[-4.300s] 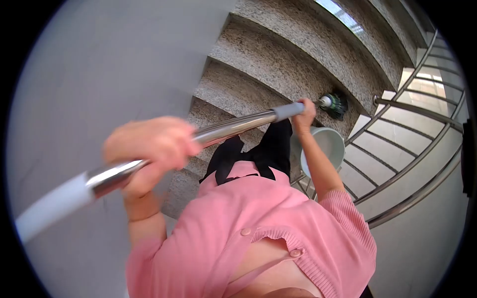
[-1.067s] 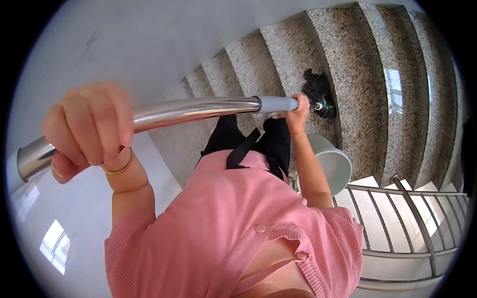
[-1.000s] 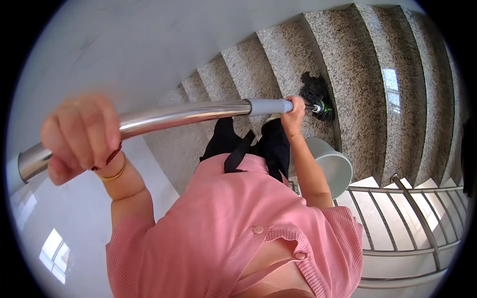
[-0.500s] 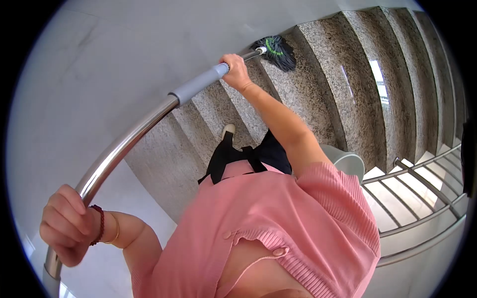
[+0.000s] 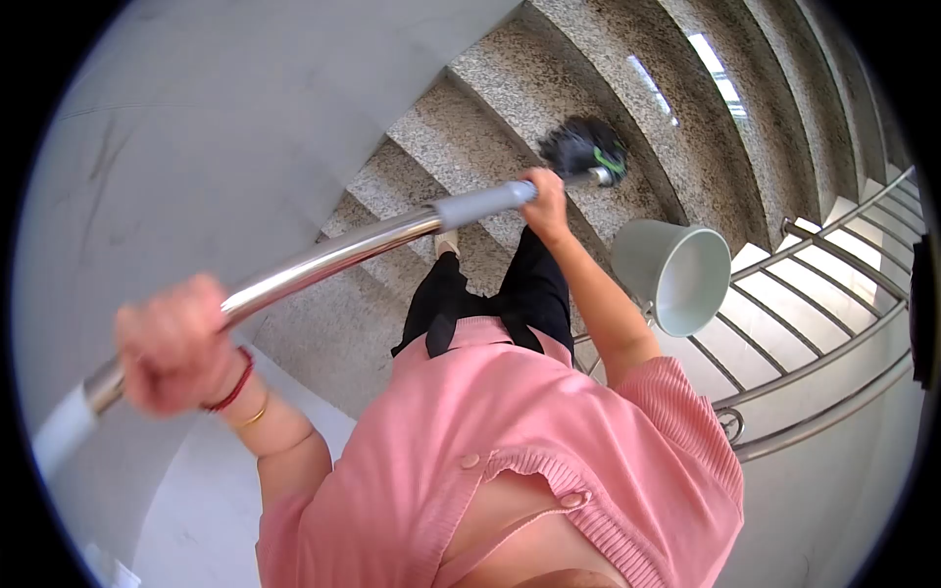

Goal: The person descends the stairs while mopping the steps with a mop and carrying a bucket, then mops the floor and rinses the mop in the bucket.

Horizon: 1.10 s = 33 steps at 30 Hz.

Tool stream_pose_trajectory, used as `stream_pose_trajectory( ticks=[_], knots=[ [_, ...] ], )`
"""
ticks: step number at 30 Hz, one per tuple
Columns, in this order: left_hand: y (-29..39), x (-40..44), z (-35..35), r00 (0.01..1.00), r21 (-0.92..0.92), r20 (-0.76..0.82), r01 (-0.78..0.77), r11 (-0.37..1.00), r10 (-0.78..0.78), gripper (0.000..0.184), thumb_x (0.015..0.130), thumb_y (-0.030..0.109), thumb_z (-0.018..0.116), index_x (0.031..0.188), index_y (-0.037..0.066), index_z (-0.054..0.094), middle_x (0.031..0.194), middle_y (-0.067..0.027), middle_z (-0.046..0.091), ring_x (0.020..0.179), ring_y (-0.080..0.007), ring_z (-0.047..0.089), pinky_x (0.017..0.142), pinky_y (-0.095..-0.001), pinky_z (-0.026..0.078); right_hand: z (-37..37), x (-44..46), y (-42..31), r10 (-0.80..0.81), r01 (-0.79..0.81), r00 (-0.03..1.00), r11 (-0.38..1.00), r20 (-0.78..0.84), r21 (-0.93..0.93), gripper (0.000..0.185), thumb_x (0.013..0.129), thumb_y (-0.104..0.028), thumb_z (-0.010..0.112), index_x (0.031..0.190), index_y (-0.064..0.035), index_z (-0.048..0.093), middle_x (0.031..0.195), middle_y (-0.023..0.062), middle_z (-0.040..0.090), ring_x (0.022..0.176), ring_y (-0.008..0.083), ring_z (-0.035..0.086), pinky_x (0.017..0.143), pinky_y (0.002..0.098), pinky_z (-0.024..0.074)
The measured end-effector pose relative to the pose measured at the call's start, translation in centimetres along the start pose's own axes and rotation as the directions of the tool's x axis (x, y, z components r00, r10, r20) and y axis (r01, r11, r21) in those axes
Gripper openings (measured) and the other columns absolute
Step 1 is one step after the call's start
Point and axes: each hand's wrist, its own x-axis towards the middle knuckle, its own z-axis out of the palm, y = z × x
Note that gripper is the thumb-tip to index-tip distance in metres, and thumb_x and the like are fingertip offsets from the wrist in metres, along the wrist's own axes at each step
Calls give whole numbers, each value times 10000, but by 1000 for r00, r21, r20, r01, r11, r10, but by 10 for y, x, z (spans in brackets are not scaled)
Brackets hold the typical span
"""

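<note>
The mop head [image 5: 580,147], dark and blurred, is at one of the speckled stone steps [image 5: 495,83], ahead of the person. Its metal handle [image 5: 338,260] slants back across the body. The right hand [image 5: 546,204] grips it near the mop head, at the end of the gray sleeve [image 5: 485,203]; the left hand [image 5: 174,343], blurred, is curled around the upper part.

Mopping looks to be in progress rather than finished, with the mop in both hands. Some farther steps shine, but that may be window light; no clear wet edge shows, so I cannot tell which steps are done or left. The bucket [image 5: 642,257] is near the right arm, beside the railing [image 5: 833,367]; whether it holds water is unclear.
</note>
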Motion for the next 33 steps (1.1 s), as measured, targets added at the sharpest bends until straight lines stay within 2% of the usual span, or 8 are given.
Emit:
stream_pose_trajectory(
  ticks=[8,19,23,24,27,28,30,33],
  knots=[
    [-69,0,13,986,-43,140,91,995,-85,150,777,125,384,632,88,364,497,-2,394,429,-129,351,533,-304,306,-35,-48,55,242,-243,970,956,-26,-165,142,572,-132,622,648,-97,508,678,105,517,718,303,490,633,380,367],
    [90,-17,3,948,268,299,-197,943,113,206,745,199,463,583,106,376,475,23,417,420,-109,415,615,-278,359,62,77,-89,-90,129,964,981,-250,143,140,566,-85,573,678,-103,492,664,64,487,731,263,471,708,362,348],
    [66,-2,50,853,416,507,-368,832,124,215,753,205,469,591,94,382,479,12,411,437,-123,434,630,-292,364,44,116,-108,36,-73,976,983,-215,-166,271,586,-105,592,845,-102,515,933,83,470,928,270,412,767,366,345],
    [56,1,61,820,412,559,-406,816,126,241,761,219,457,579,89,369,479,3,398,440,-125,428,610,-304,356,29,120,-116,151,-143,988,950,8,-277,378,590,-118,597,950,-92,485,1024,97,427,984,268,381,770,372,338],
    [53,9,57,865,286,460,-356,890,198,255,766,218,431,562,87,353,472,3,367,426,-122,386,595,-311,334,-31,99,-157,-14,-5,992,989,-122,-149,418,626,-131,601,1019,-67,473,934,85,494,909,205,460,725,322,388],
    [55,19,47,886,210,387,-354,912,255,244,767,193,394,552,90,342,467,7,341,422,-125,337,596,-317,308,-60,91,-179,113,-119,993,957,38,263,334,641,-143,597,955,-63,516,853,75,518,839,177,484,683,289,395],
    [61,40,35,883,120,398,-320,940,250,232,761,175,389,552,91,331,470,2,320,429,-128,310,612,-319,304,-104,77,-224,-26,-138,986,416,163,899,162,686,-155,591,817,-60,602,686,24,560,663,90,507,565,221,401],
    [39,55,84,821,-41,298,-499,866,487,133,785,145,395,666,87,383,505,4,324,444,-121,316,584,-268,312,-175,50,-294,-505,-174,859,-133,84,976,106,717,-60,564,804,-12,599,805,34,587,760,84,529,666,218,420]
  ],
)
